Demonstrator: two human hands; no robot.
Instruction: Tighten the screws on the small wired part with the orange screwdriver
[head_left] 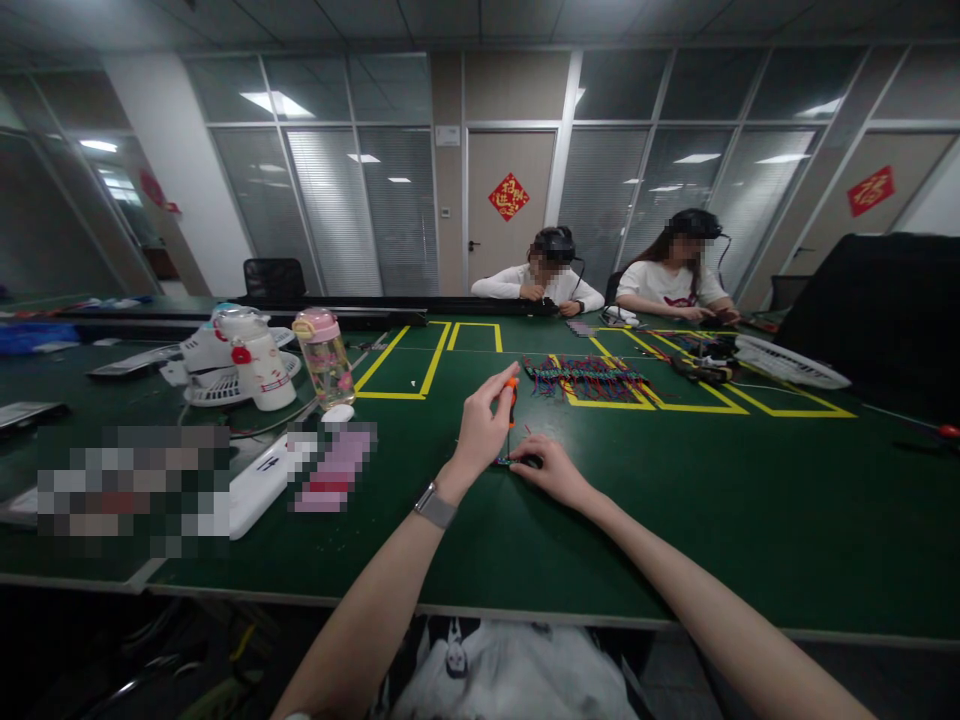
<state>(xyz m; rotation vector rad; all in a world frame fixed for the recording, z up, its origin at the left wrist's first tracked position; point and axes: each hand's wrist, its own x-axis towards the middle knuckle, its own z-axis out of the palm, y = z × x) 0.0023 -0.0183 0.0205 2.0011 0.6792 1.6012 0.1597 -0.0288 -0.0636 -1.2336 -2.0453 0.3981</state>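
Note:
My left hand (pixel 482 425) is closed round a small screwdriver with an orange handle (pixel 511 393), held upright with its tip pointing down at the green table (pixel 675 500). A watch sits on that wrist. My right hand (pixel 551 468) lies on the table just right of the tip, fingers pressed down on a small dark part with coloured wires (pixel 517 461). A row of red, blue and green wire pieces (pixel 585 377) lies further back inside yellow tape lines.
A pink-lidded clear bottle (pixel 325 357) and a white bottle (pixel 262 365) stand at the left near a white fan (pixel 217 375). Another white fan guard (pixel 787 362) lies at the right. Two people sit at the far side, working with their hands.

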